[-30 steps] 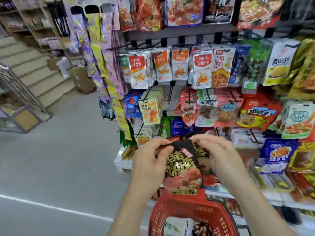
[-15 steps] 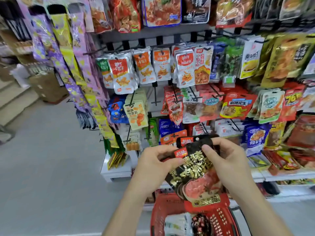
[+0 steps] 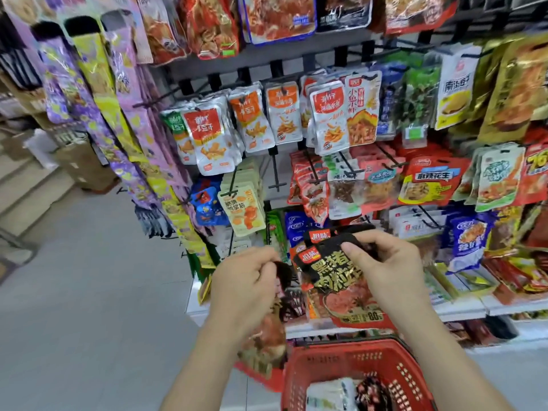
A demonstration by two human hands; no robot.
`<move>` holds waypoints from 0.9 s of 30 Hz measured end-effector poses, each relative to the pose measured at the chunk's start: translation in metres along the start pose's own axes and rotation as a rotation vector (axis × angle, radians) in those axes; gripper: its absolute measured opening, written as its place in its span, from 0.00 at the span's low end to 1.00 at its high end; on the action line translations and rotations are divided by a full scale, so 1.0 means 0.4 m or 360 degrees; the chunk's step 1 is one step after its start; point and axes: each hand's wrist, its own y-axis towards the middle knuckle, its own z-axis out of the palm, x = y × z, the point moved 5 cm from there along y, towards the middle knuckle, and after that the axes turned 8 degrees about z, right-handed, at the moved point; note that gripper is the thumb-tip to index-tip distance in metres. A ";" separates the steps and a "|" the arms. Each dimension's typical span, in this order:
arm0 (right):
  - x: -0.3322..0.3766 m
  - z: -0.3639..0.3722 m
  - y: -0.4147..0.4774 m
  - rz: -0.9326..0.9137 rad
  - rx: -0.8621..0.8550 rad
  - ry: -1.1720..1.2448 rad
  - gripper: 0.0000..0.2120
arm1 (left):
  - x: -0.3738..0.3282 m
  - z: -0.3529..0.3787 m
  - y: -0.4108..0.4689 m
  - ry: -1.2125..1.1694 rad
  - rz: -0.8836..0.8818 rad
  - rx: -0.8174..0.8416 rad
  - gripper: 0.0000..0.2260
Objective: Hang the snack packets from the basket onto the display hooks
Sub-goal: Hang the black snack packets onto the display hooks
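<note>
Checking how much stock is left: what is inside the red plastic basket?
In the red plastic basket lie a pale white packet and a dark speckled packet. Anything beneath them, or past the frame's lower edge, is hidden.

One snack packet [image 3: 264, 342] hangs below the left hand [image 3: 243, 289], a second packet [image 3: 344, 280] beside the right hand [image 3: 391, 271]; basket [image 3: 341, 348] beneath both, display hooks [image 3: 275, 173] beyond them

Two hands [image 3: 246, 289] [image 3: 388, 268], three held packets [image 3: 341, 280] [image 3: 318, 236] [image 3: 267, 336] (one blurred) — one basket [image 3: 341, 350].
</note>
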 end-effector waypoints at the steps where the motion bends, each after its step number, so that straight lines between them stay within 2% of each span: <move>1: -0.009 0.026 0.008 0.0006 -0.0009 -0.0010 0.13 | 0.010 0.004 0.017 0.0029 0.0010 -0.0027 0.10; 4: -0.036 0.104 0.037 0.0026 -0.0025 -0.0044 0.15 | 0.056 0.027 0.072 0.0170 0.0034 0.0097 0.06; 8: -0.064 0.201 0.073 0.0041 -0.0075 -0.0139 0.14 | 0.148 0.049 0.136 0.0114 -0.0012 0.0317 0.14; 12: -0.102 0.275 0.116 0.0152 -0.0209 0.0035 0.11 | 0.247 0.049 0.197 -0.0152 -0.0118 0.0139 0.12; 14: -0.121 0.297 0.141 0.0209 -0.0291 0.0122 0.09 | 0.292 0.066 0.218 -0.0242 -0.0242 0.0171 0.14; 18: -0.141 0.322 0.185 0.0242 -0.0319 0.0081 0.07 | 0.342 0.101 0.255 -0.0452 -0.0408 0.0245 0.10; 22: -0.159 0.335 0.236 0.0207 -0.0264 0.0105 0.05 | 0.390 0.124 0.285 -0.0654 -0.0391 0.0189 0.08; 27: -0.200 0.351 0.312 0.0037 -0.0315 0.0066 0.07 | 0.421 0.151 0.275 -0.0609 -0.0283 0.0246 0.05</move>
